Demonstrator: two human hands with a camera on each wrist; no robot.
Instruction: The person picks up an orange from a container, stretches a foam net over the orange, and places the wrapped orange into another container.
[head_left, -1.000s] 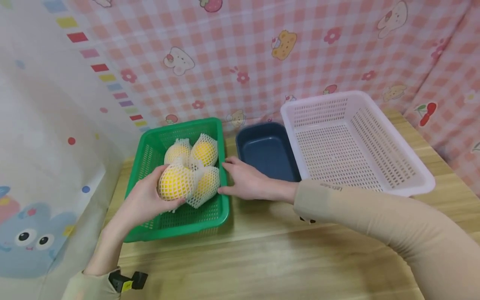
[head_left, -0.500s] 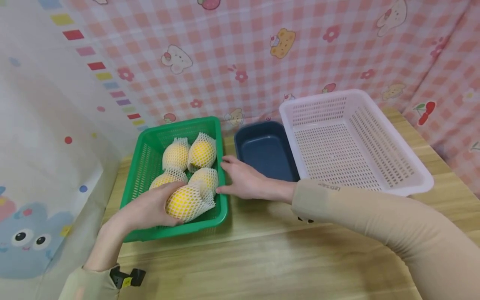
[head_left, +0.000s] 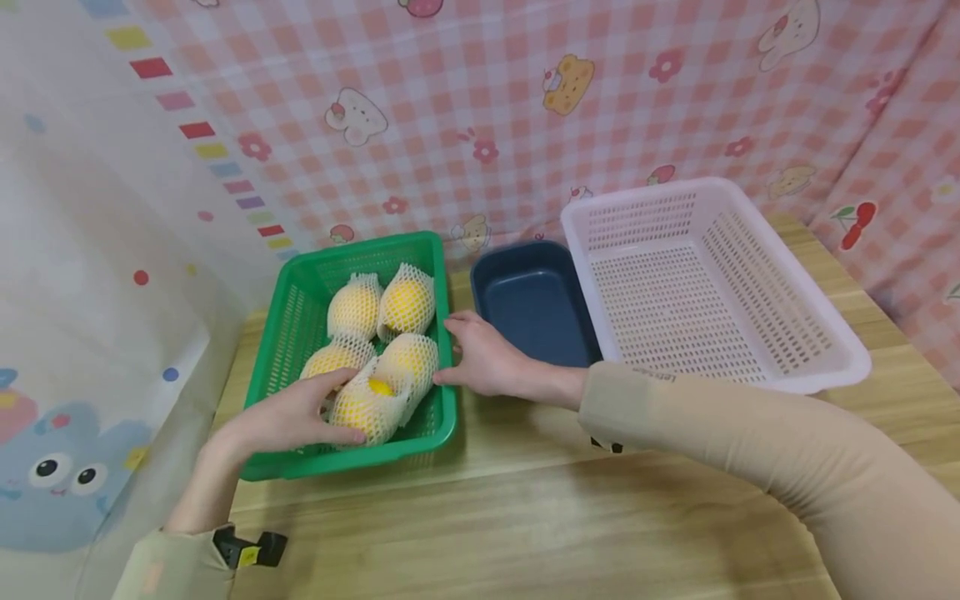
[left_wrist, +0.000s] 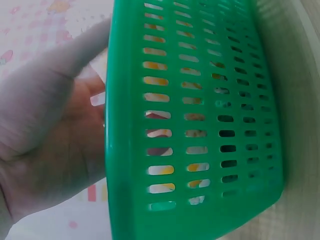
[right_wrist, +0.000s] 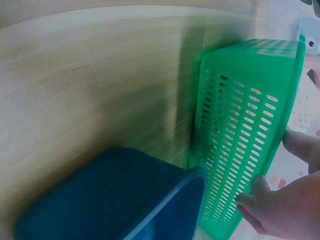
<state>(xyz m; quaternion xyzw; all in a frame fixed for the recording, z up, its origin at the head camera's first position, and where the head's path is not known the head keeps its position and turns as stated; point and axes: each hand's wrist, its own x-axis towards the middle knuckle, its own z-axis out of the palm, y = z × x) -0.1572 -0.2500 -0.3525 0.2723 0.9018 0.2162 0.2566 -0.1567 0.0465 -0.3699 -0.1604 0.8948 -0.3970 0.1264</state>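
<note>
Several yellow fruits in white foam net sleeves lie in a green plastic basket (head_left: 258, 400); their kind is hidden by the netting. My left hand (head_left: 281, 421) reaches over the basket's left front, fingers and thumb spread loosely beside the front net-wrapped fruit (head_left: 363, 412). A gap shows between palm and fruit. In the left wrist view, the basket wall (left_wrist: 127, 165) hides my left fingertips. My right hand (head_left: 491, 358) touches the basket's right rim. Seen from the right wrist, its fingers (right_wrist: 260, 187) lie against the outer wall, nothing held.
A dark blue tray (head_left: 536, 304) stands right of the green basket, near my right hand. Beside it sits a larger pale pink perforated basket (head_left: 675, 292). Everything rests on a wooden table (head_left: 525, 508) against a checked cloth (head_left: 480, 83).
My left hand has lowered the held net-wrapped fruit to the basket's front and loosened around it. That fruit has turned, its bare yellow end showing. My right hand has stayed at the rim.
</note>
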